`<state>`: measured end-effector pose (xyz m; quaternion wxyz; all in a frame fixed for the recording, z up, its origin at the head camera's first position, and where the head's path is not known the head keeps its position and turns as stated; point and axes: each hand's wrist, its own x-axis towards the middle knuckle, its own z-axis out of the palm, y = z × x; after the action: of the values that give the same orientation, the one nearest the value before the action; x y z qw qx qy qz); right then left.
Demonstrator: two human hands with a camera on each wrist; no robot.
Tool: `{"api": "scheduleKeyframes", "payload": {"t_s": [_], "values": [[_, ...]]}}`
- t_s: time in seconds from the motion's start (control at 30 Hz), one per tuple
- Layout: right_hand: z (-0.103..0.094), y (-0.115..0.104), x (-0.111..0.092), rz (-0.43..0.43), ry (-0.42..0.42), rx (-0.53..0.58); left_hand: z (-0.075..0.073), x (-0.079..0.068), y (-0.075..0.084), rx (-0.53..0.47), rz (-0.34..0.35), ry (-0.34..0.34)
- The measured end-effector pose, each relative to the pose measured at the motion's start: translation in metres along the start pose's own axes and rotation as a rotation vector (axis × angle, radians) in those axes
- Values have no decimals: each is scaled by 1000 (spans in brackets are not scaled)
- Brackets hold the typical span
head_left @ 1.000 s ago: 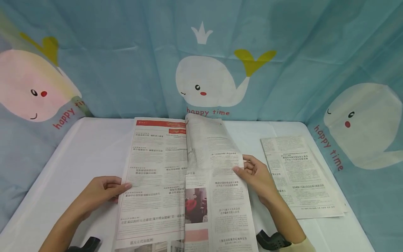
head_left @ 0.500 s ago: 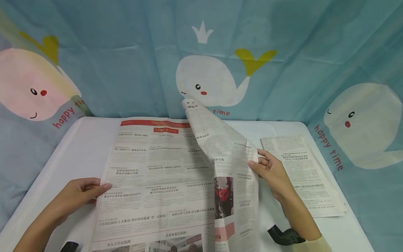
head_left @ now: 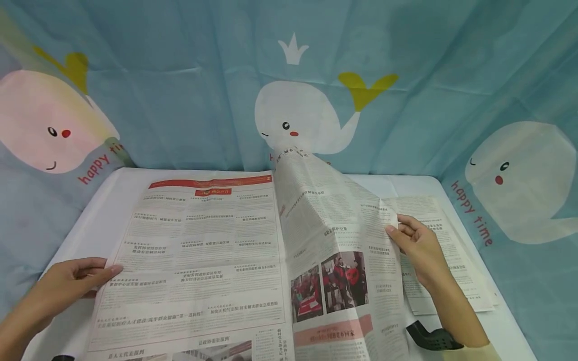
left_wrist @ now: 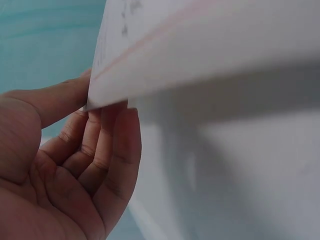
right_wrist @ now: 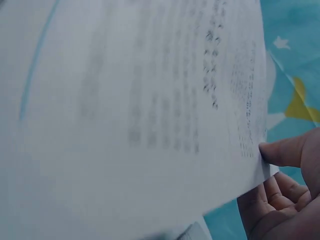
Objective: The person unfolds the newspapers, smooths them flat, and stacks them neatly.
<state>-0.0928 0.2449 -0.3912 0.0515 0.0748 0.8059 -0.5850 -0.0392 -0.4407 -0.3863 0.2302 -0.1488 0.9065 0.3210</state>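
Note:
A large newspaper (head_left: 194, 250) lies spread between both hands, its left page showing a red banner along the top. My left hand (head_left: 67, 286) pinches that page's left edge between thumb and fingers; the left wrist view shows the sheet (left_wrist: 150, 60) raised at the grip. At the other side, my right hand (head_left: 417, 245) pinches the right edge of the right page. That page still bends along a crease, its top corner lifted against the backdrop, and it carries two photographs. In the right wrist view the printed sheet (right_wrist: 150, 100) hangs from the thumb and fingers, partly blurred.
A folded stack of newspaper (head_left: 465, 271) lies at the right of the white table (head_left: 510, 326), partly covered by the opened page. Behind and beside the table hangs a blue backdrop (head_left: 194, 115) with whale prints. Dark wrist devices (head_left: 435, 338) show near the bottom.
Both hands have moved apart, left hand leftward and right hand rightward, unfolding the newspaper. The right page has opened out and two photographs now show; its edge now overlaps the stack.

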Motion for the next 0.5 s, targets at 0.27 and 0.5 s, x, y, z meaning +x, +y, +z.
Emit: {"api": "scheduleKeyframes", "payload": {"t_s": [0.27, 0.5], "values": [[-22, 7, -4, -33, 135, -125, -19, 0, -30, 33, -90, 157], [-33, 19, -8, -47, 202, -193, -18, 8, -51, 4, -135, 274]]}}
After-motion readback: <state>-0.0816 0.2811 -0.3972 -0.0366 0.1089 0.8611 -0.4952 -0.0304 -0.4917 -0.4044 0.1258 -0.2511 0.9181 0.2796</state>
